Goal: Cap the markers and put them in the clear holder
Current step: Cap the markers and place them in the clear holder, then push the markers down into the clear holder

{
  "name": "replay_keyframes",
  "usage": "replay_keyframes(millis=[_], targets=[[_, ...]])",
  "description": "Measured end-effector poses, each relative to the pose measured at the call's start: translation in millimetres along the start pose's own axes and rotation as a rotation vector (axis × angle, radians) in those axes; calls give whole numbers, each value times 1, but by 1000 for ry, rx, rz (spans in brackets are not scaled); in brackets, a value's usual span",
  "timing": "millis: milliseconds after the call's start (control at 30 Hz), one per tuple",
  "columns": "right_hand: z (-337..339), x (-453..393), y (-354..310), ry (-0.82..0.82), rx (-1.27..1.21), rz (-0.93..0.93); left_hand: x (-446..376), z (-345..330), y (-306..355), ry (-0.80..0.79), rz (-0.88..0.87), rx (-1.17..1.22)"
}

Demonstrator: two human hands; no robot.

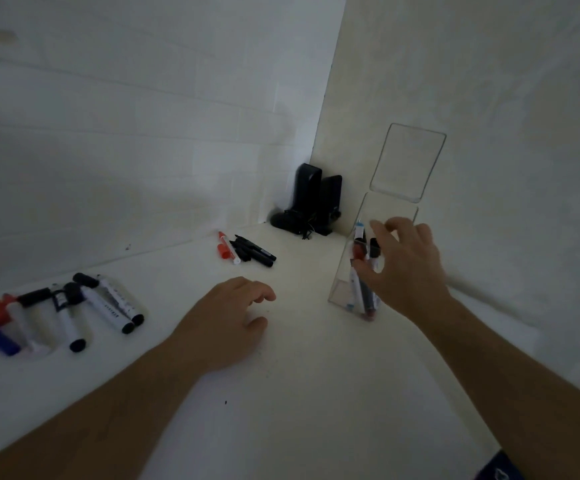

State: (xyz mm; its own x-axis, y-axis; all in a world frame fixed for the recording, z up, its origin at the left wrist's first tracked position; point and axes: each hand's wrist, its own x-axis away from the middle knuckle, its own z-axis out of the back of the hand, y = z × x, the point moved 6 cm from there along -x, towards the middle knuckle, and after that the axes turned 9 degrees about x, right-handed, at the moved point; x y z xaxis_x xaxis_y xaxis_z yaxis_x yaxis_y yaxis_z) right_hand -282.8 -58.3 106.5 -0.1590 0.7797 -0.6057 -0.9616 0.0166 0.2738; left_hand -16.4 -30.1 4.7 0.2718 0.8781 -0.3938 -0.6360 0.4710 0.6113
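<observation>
a: which step are we at?

b: looks like the drop-off. nearest, the left hand rests on the surface with fingers loosely curled, holding nothing. at about two o'clock from it the right hand is up against the holder, fingers spread and relaxed over the markers inside; i can't see it pinching any of them.

a: so what's next?

b: i'd judge a reach for more. a pile of markers lies at nine o'clock, some black-capped, some blurred. a smaller bunch lies farther back at twelve, a red cap loose beside it, so capping comes first there.

a: and behind?

b: a dark device in the corner.
</observation>
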Motion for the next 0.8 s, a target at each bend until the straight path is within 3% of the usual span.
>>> replay_keyframes(millis=[133,267,367,567,800], targets=[[22,6,-56,94,-151,115,-4,4,-8,89,67,3],[-1,-5,-131,-127,-463,204,-4,22,-19,284,232,125],[-33,-27,-180,-252,-431,242,0,32,-24,419,299,261],[-75,-76,-244,-471,-270,274,0,38,-25,547,319,344],[-89,-88,-253,-401,-286,209,-1,42,-25,594,294,413]])
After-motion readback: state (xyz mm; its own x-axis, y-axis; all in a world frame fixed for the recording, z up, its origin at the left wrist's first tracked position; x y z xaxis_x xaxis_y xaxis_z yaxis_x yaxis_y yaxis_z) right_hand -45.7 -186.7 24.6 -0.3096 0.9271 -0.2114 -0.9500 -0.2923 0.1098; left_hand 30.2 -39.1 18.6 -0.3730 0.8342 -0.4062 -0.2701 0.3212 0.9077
